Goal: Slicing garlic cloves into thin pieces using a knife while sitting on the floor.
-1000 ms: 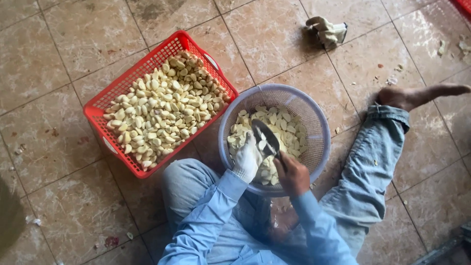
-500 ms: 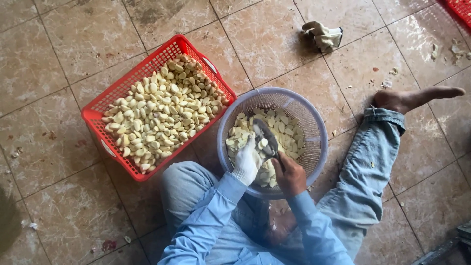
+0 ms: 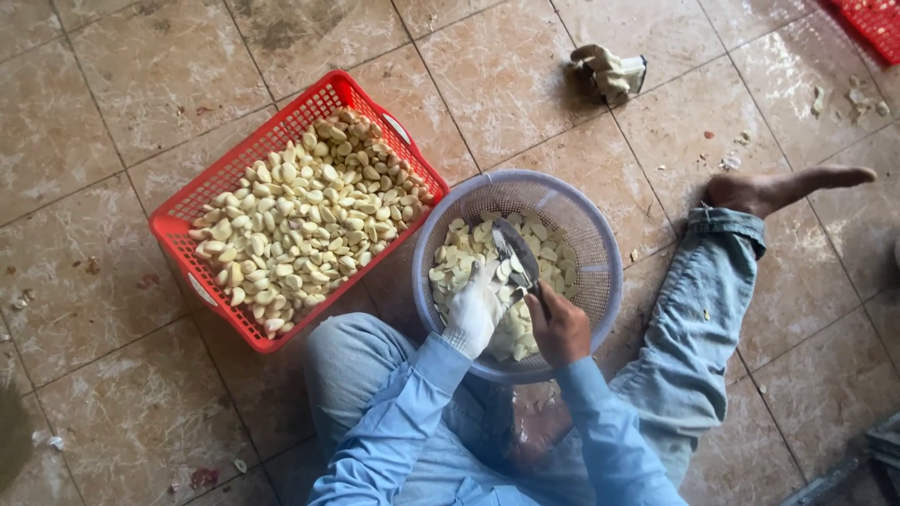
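Seen from the head camera looking straight down, a person sits on a brown tiled floor [image 3: 141, 84] with legs spread, wearing a light blue long-sleeved shirt and blue jeans, one bare foot [image 3: 783, 187] stretched out to the person's right. Between the knees stands a round, pale lavender mesh basket [image 3: 581, 234] holding a shallow heap of peeled, cream-coloured garlic cloves [image 3: 464, 258]. The left hand [image 3: 473, 309], in a white glove, reaches into this basket with its fingers curled closed, apparently pinching a clove right beside the blade, though the clove itself is too small to make out clearly. The right hand [image 3: 560, 328], bare, is wrapped in a closed fist around the handle of a knife [image 3: 516, 258], whose broad grey blade points away from the body over the cloves and meets the gloved fingers. Just to the person's left, touching the round basket, sits a red rectangular plastic crate [image 3: 234, 178] filled nearly level with more peeled garlic cloves [image 3: 300, 220]. Farther off on the floor, beyond the round basket, lies a crumpled pale work glove [image 3: 611, 70]. The corner of a second red crate [image 3: 872, 23] shows at the upper right edge, with a few scraps of peel [image 3: 858, 98] scattered on the tiles near it.
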